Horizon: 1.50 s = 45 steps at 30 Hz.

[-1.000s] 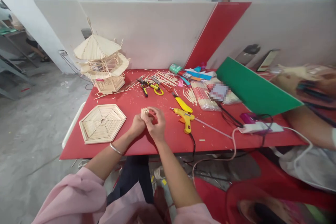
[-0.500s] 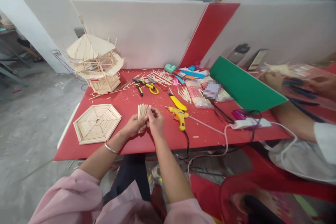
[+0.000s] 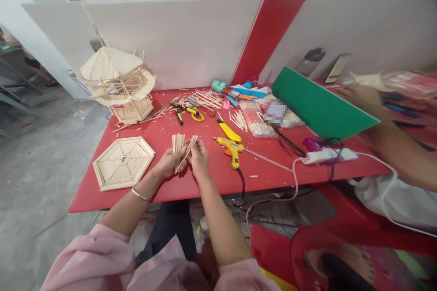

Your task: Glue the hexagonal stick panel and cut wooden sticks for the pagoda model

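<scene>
A bundle of thin wooden sticks [image 3: 178, 142] stands fanned in my left hand [image 3: 169, 162], whose fingers are wrapped round it. My right hand [image 3: 199, 155] pinches a few sticks [image 3: 187, 151] that lean away from the bundle. To the left lies a flat octagon-like panel [image 3: 123, 162] made of sticks, with a raised rim. Behind it stands a stick-built pavilion model [image 3: 119, 84] with a pointed roof and a second lower roof. On the right of my hands rest a yellow hot glue gun [image 3: 234, 149] and a yellow-handled utility knife [image 3: 229, 131].
Pliers [image 3: 177, 113], scissors [image 3: 196, 113] and loose sticks [image 3: 208, 99] lie at the back. Bagged sticks [image 3: 256, 118], a green board [image 3: 317, 102] and a white power strip [image 3: 329, 156] are to the right. A co-worker's arm [image 3: 392, 136] reaches behind the board.
The sticks, bunched together before, now part into two groups, with my right hand drawing some aside. The co-worker's hand has moved left, behind the green board. The view has shifted slightly.
</scene>
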Available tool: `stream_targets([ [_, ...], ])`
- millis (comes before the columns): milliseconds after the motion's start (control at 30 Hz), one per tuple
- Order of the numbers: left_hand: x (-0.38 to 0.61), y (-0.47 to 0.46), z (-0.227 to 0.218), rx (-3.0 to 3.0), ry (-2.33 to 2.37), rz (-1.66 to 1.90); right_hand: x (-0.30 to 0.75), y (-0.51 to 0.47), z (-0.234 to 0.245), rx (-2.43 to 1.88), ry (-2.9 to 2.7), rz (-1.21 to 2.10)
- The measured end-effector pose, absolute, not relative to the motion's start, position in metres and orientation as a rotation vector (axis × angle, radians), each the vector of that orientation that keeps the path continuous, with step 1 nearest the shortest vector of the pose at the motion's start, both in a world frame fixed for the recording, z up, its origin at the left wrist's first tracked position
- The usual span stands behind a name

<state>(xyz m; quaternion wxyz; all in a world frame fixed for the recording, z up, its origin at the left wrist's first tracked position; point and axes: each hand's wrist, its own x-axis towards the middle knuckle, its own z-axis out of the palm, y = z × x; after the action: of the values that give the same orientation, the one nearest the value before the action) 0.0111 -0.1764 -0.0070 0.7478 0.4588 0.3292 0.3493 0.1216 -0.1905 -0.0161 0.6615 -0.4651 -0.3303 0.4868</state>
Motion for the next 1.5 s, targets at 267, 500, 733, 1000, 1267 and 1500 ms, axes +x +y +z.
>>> stream_targets([
  [267, 0.006, -0.180, -0.006, 1.096, 0.704, 0.672, 0.121, -0.195, -0.002, -0.994, -0.677, 1.253],
  [500, 0.008, -0.181, -0.003, 1.162, 0.722, 0.661, 0.121, -0.195, 0.000, -1.028, -0.611, 1.252],
  [733, 0.008, -0.179, -0.007, 1.120, 0.696, 0.656, 0.122, -0.193, 0.000, -1.008, -0.550, 1.244],
  [1000, 0.009, -0.181, -0.003, 1.059, 0.812, 0.697, 0.122, -0.191, -0.007, -1.042, -0.536, 1.182],
  [1267, 0.010, -0.180, 0.004, 1.055, 0.855, 0.771, 0.123, -0.189, -0.014, -1.036, -0.574, 1.145],
  [1500, 0.009, -0.182, 0.007, 1.162, 0.924, 0.792, 0.122, -0.190, -0.015, -1.025, -0.601, 1.164],
])
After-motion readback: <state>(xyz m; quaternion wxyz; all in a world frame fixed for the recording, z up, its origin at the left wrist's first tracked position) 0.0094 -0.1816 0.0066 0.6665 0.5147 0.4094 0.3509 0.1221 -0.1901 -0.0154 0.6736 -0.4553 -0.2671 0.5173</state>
